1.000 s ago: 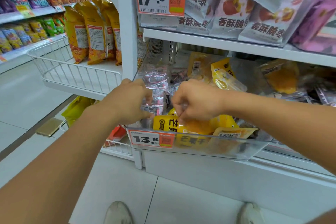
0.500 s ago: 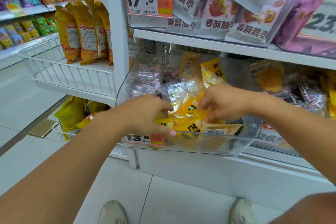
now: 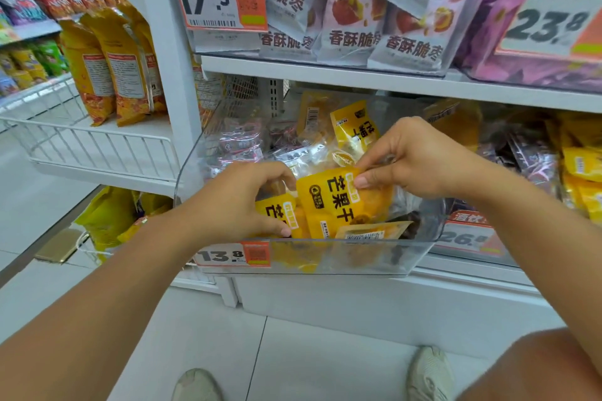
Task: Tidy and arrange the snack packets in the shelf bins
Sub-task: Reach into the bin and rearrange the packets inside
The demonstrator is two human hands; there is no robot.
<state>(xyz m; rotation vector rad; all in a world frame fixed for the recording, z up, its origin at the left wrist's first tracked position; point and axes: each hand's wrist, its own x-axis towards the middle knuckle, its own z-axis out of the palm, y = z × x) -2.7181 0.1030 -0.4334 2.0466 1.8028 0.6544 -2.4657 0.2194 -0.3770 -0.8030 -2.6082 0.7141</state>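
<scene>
Reaching into the clear bin (image 3: 423,257), both hands are deeper among the packets than half a second ago, and a yellow mango packet (image 3: 338,205) that lay low in the pile now stands upright at the front. Far left, tall orange bags (image 3: 107,75) stand in a white wire basket (image 3: 91,146), well apart from the action. Next comes the white upright post (image 3: 163,68), just beside the bin's left wall. The left hand (image 3: 241,202) has slid forward: its fingers curl round a second yellow packet (image 3: 277,210) at the bin's front left, thumb tip down near the front rim. Below it the price tag (image 3: 233,254) reads 13.8. In the middle, the mango packet leans against that second packet. The right hand (image 3: 420,159) has dropped from above the pile and now pinches the mango packet's top right corner between thumb and forefinger. Behind the hands, clear-wrapped packets (image 3: 241,143) fill the back left of the bin. The front right corner holds only a flat packet with a barcode (image 3: 371,233), leaving open room there. Further right, a neighbouring bin holds more yellow packets (image 3: 583,163).
</scene>
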